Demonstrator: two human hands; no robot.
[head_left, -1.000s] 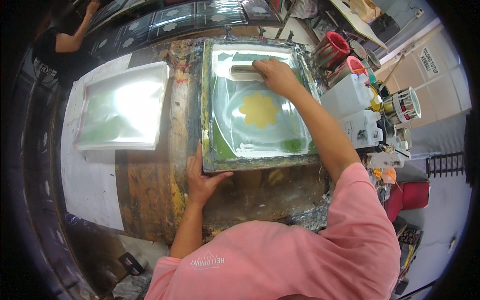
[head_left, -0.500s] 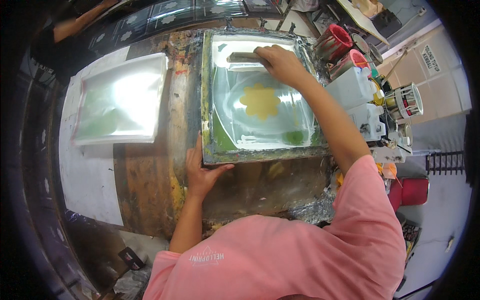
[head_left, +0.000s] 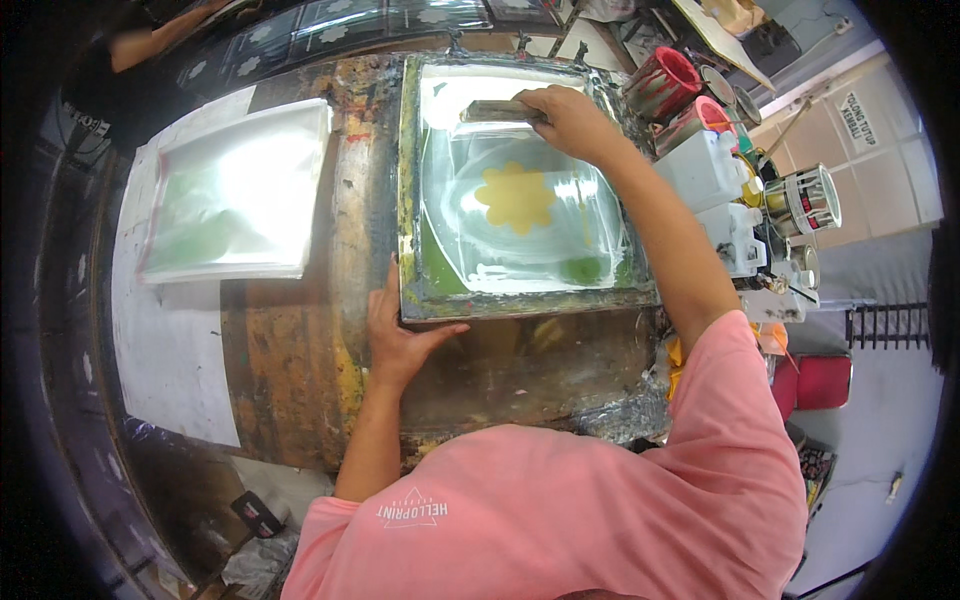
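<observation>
Through the head view I record the squeegee (head_left: 490, 111) inside the screen frame (head_left: 408, 180), toward its far rail. The right hand (head_left: 570, 122) has its fingers wrapped on the squeegee's right end. The left hand (head_left: 398, 338) is spread around the frame's near left corner, thumb along the near rail, forefinger along the left; how firmly it presses I cannot tell.

Handling: I judge the squeegee light, with a stiff holder, and slippery wherever wet ink (head_left: 450, 95) has reached it. I would grip the upper part of the holder, nearer its middle, since an end hold may let it tilt. The mesh (head_left: 455, 165) carrying the yellow flower shape (head_left: 517, 198) I judge taut and easily torn; the frame itself appears rigid and is best held by its rails.

Edges: the squeegee has more room toward the near rail than toward the far one. Clamps (head_left: 523, 45) stand beyond the far rail. White jugs (head_left: 692, 165) crowd the frame's right. Left of it, a strip of worktop (head_left: 285, 370) separates it from the clear sheets (head_left: 235, 190).
</observation>
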